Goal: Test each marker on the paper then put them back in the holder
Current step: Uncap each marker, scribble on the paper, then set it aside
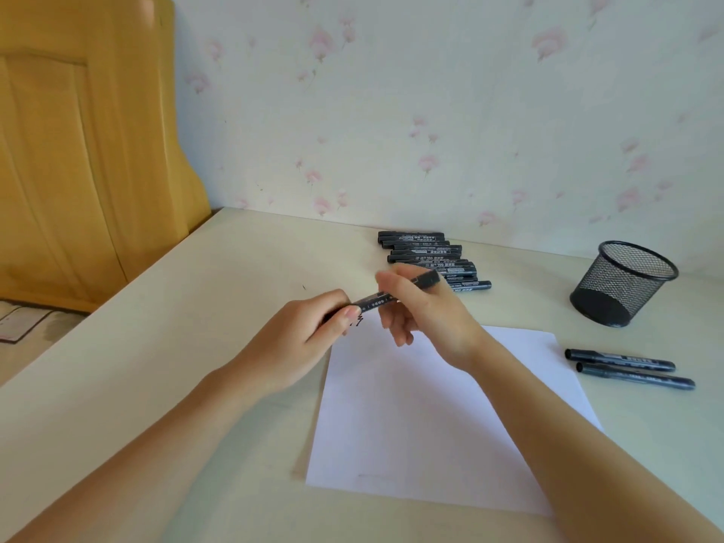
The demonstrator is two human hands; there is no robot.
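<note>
Mesh holder (623,282) empty (tilted); hands grip marker (378,300).

Only "700" reads on one marker in the row (429,257); other print is illegible.

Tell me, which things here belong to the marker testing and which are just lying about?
Part of the job:
held marker
left hand
right hand
paper
mesh holder
marker row
two markers

Just there:
wooden headboard

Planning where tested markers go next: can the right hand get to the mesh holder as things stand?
Probably yes. The mesh holder stands upright and open-topped on the right hand's own side, with bare table between; that hand shares a marker with the left hand.
</note>
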